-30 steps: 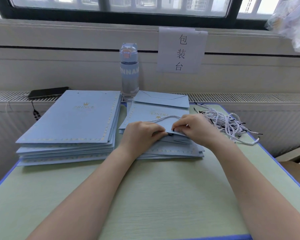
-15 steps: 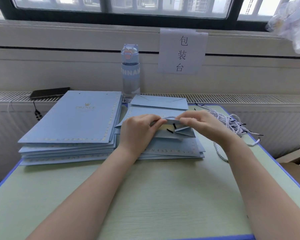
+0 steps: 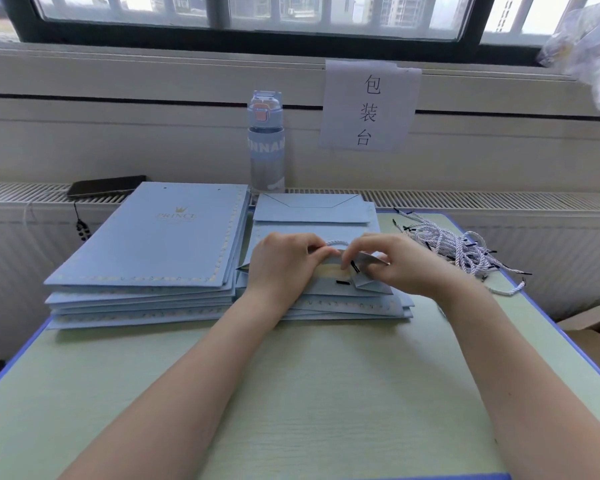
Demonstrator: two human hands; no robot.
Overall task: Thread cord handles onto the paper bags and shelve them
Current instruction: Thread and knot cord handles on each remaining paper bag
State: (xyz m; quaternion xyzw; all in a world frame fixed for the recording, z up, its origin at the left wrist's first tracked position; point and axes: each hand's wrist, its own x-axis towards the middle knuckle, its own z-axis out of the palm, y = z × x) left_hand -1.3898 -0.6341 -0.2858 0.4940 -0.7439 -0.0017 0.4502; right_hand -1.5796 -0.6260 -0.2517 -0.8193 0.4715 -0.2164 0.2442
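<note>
A flat light-blue paper bag (image 3: 329, 286) tops the right-hand stack, its mouth edge lifted open toward me. My left hand (image 3: 281, 265) pinches that raised edge from the left. My right hand (image 3: 392, 261) pinches it from the right, fingertips almost touching the left ones. A white twisted cord handle (image 3: 336, 242) arches just behind the fingers, and its two black tips (image 3: 343, 282) show inside the bag mouth. More white cords with black tips lie in a loose pile of cords (image 3: 461, 249) at the right. A taller stack of flat blue bags (image 3: 153, 251) sits at the left.
The green table (image 3: 291, 393) has a blue rim. A water bottle (image 3: 266, 143) stands behind the stacks against the wall, beside a taped paper sign (image 3: 369, 105). A black phone (image 3: 106, 186) lies on the radiator ledge at the left. A plastic bag hangs at the top right.
The bag's mouth edge has been lifted off the stack and opened. Both hands rose with it and came closer together, and the cord's black tips now show inside.
</note>
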